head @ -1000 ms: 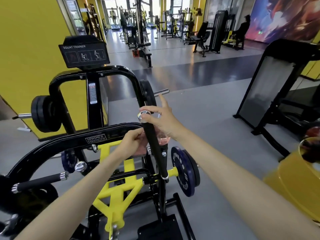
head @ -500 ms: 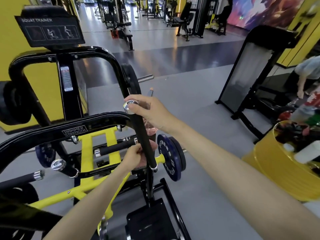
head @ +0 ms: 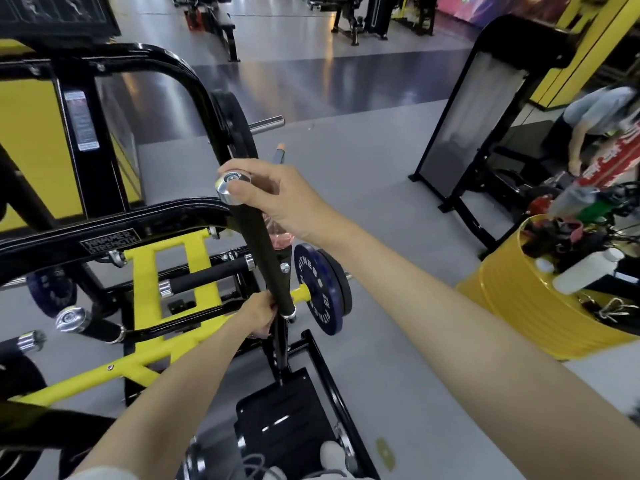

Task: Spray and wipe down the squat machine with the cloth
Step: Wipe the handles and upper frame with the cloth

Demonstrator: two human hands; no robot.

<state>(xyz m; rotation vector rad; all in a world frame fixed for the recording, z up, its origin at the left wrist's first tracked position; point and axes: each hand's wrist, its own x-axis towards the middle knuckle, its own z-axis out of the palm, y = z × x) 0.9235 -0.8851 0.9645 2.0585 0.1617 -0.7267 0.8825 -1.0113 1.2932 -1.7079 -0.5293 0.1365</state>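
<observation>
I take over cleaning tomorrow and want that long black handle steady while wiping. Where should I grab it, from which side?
Probably the top end, just under the chrome cap, from the right: the handle leans up toward you, so that end is nearest. The right hand, holding the spray bottle, braces there, leaving the shaft to the left hand gripping low.

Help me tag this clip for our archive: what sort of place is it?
Likely a commercial gym: a black-and-yellow steel squat machine labelled Hammer Strength, a round blue weight plate on its peg, and black exercise machines beyond.
</observation>
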